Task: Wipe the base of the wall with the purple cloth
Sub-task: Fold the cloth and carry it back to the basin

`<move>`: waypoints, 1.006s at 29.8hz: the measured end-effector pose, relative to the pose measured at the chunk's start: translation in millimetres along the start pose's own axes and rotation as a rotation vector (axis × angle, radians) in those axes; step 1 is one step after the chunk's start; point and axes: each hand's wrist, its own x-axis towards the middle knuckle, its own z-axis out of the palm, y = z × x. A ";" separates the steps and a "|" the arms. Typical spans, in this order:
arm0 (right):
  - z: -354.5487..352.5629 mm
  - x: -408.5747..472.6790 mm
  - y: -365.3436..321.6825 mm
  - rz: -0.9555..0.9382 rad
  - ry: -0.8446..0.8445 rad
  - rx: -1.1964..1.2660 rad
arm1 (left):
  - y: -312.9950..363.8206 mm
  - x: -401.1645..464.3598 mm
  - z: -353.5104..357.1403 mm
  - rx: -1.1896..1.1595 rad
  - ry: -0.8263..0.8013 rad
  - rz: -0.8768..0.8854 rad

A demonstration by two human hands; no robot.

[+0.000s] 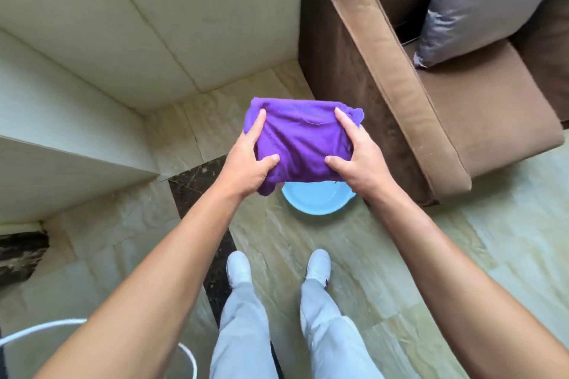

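Observation:
I hold a folded purple cloth (pixel 303 140) in front of me at about waist height. My left hand (pixel 249 160) grips its left edge, thumb on top. My right hand (pixel 354 157) grips its right edge the same way. The cloth hangs over a light blue basin (pixel 317 201) that stands on the floor, partly hidden by the cloth. The cream wall (pixel 147 28) rises at the upper left, and its base (pixel 221 88) meets the tiled floor just beyond the cloth.
A brown sofa (pixel 415 120) with a grey cushion (pixel 492 0) fills the right side. A white-rimmed round container (pixel 187 354) sits at the bottom left. My feet in white shoes (pixel 318 264) stand on the marbled floor. Cream stepped ledges (pixel 61 163) jut out at left.

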 end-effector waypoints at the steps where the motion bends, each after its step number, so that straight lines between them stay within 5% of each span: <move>1: -4.7 2.8 11.4 0.018 0.001 -0.020 | 0.1 5.1 11.2 0.016 -0.014 -0.011; 12: 24.3 58.3 142.7 0.350 -0.005 -0.145 | -70.0 107.6 119.5 0.255 -0.225 -0.089; 22: 166.0 149.6 370.6 0.529 -0.167 -0.398 | -273.3 222.3 283.0 0.378 -0.352 -0.359; 30: 247.3 191.5 513.4 0.524 -0.231 -0.567 | -396.8 282.7 381.4 0.495 -0.366 -0.388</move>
